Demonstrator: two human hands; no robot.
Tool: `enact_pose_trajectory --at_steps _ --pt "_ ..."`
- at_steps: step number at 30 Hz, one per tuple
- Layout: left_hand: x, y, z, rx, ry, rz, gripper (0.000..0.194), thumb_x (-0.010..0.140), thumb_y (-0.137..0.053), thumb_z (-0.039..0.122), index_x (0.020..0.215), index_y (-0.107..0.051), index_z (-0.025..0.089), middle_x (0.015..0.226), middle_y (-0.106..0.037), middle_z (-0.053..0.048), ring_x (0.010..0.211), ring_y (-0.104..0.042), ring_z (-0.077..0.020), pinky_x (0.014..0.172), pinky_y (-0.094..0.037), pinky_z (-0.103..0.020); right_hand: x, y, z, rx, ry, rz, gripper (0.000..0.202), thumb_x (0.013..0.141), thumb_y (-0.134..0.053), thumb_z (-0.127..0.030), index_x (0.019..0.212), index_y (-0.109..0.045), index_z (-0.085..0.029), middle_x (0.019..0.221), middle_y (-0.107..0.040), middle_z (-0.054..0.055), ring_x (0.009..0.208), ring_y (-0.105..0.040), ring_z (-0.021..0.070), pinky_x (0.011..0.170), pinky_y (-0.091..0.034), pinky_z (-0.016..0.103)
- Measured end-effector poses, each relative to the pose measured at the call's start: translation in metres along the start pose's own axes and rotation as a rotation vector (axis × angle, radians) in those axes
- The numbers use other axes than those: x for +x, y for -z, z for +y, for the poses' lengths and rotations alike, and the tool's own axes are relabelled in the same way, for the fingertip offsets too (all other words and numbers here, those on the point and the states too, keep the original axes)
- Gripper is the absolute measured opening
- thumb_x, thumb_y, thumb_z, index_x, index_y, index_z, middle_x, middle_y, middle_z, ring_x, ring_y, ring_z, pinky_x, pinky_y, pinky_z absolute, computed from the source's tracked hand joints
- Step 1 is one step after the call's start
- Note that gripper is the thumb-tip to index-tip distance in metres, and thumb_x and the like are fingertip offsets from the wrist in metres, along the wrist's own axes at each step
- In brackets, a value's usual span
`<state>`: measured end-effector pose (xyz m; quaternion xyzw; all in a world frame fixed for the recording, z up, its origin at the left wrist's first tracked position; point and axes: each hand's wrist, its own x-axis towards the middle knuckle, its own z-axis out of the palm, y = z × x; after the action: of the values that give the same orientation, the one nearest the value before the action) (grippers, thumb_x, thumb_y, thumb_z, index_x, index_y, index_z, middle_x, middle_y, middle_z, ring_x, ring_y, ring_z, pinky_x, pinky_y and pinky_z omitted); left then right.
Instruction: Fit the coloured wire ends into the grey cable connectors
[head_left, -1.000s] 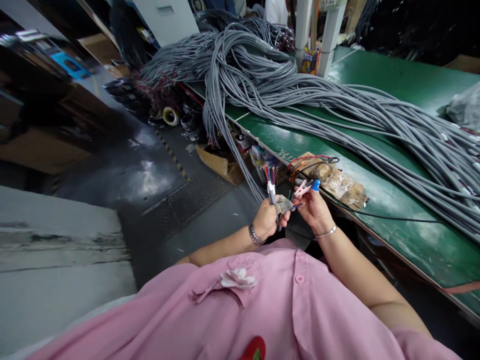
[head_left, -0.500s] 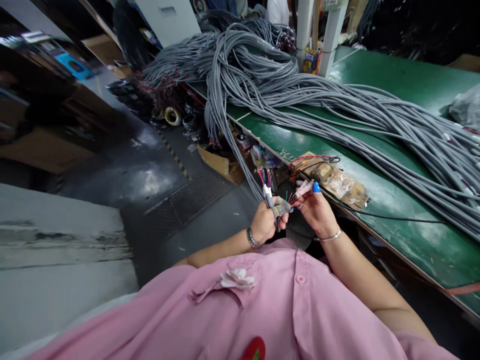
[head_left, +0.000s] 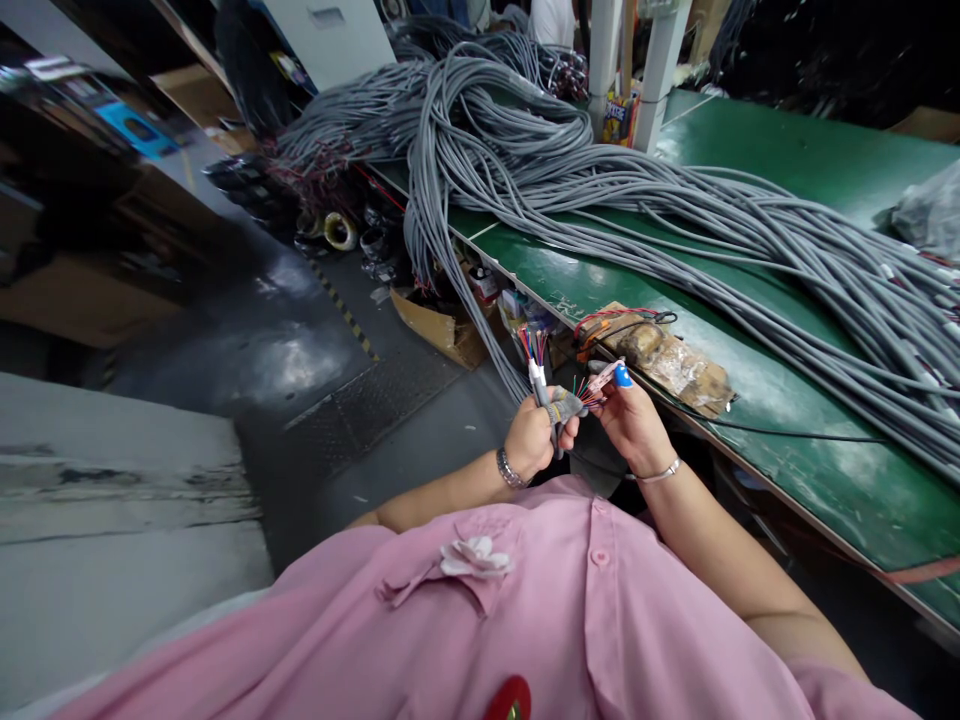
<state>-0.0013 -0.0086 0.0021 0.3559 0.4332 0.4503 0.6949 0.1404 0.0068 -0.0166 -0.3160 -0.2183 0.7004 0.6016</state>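
Note:
My left hand (head_left: pixel 534 436), with grey covers on its thumb and finger, is closed around grey cables (head_left: pixel 539 388) whose ends fan out in thin coloured wires. One bundle of wires (head_left: pixel 533 345) points up from a white sleeve; another spreads toward my right hand (head_left: pixel 628 421). That hand has a blue cover on one fingertip and pinches a small pale pink piece (head_left: pixel 604 376) beside the fanned wires. Whether it also grips wire ends is too small to tell.
Long grey cables (head_left: pixel 525 170) lie heaped across the green table (head_left: pixel 787 140). A taped cardboard piece (head_left: pixel 667 360) with wires sits at the table edge. Below it are an open carton (head_left: pixel 435 328) and floor; a white cabinet (head_left: pixel 127 480) stands at left.
My right hand has shifted slightly left, and its blue-covered fingertip is now nearer the fanned wires, with the pale pink piece tilted differently. My left hand keeps its hold on the cables.

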Motion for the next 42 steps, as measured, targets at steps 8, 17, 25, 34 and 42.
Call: enact_pose_trajectory --at_steps 8,17,25,34,42 --pt "0.004 0.002 -0.005 -0.019 0.042 0.021 0.022 0.068 -0.064 0.035 0.071 -0.059 0.015 0.047 -0.055 0.002 0.033 -0.044 -0.0086 0.031 -0.030 -0.020 0.001 0.003 0.002 0.036 0.029 -0.033 0.022 0.079 -0.069 -0.040 0.090 -0.071 -0.021 0.084 -0.070 0.001 0.074 -0.061 0.0119 0.069 -0.050 0.023" --pt "0.005 0.003 -0.008 -0.018 0.047 0.015 0.021 0.070 -0.063 0.035 0.069 -0.059 0.014 0.047 -0.055 0.001 0.032 -0.043 -0.0087 0.031 -0.030 -0.020 0.002 0.003 0.004 0.052 0.057 -0.035 0.020 0.078 -0.071 -0.038 0.089 -0.072 -0.021 0.085 -0.072 0.002 0.075 -0.061 0.0135 0.069 -0.050 0.025" --pt "0.007 0.002 -0.009 -0.008 0.057 0.010 0.022 0.069 -0.064 0.035 0.068 -0.059 0.014 0.046 -0.055 0.001 0.032 -0.043 -0.0084 0.031 -0.029 -0.020 0.000 0.002 0.003 0.054 0.044 -0.035 0.023 0.077 -0.072 -0.038 0.089 -0.072 -0.019 0.084 -0.071 0.002 0.071 -0.060 0.0128 0.066 -0.049 0.024" --pt "-0.004 0.001 -0.004 -0.011 -0.015 0.016 0.022 0.071 -0.065 0.036 0.072 -0.060 0.014 0.049 -0.056 0.002 0.033 -0.045 -0.0083 0.031 -0.032 -0.019 0.000 0.004 0.004 0.103 -0.036 -0.026 0.034 0.080 -0.064 -0.054 0.089 -0.069 -0.022 0.090 -0.071 0.001 0.076 -0.063 0.0124 0.068 -0.051 0.025" --pt "-0.017 0.001 -0.006 0.001 -0.082 0.016 0.026 0.072 -0.068 0.039 0.072 -0.058 0.015 0.050 -0.057 0.002 0.033 -0.046 -0.0080 0.033 -0.032 -0.019 -0.001 0.006 -0.003 0.028 -0.043 0.013 0.032 0.079 -0.066 -0.051 0.086 -0.067 -0.020 0.081 -0.067 0.001 0.066 -0.059 0.0105 0.059 -0.050 0.022"
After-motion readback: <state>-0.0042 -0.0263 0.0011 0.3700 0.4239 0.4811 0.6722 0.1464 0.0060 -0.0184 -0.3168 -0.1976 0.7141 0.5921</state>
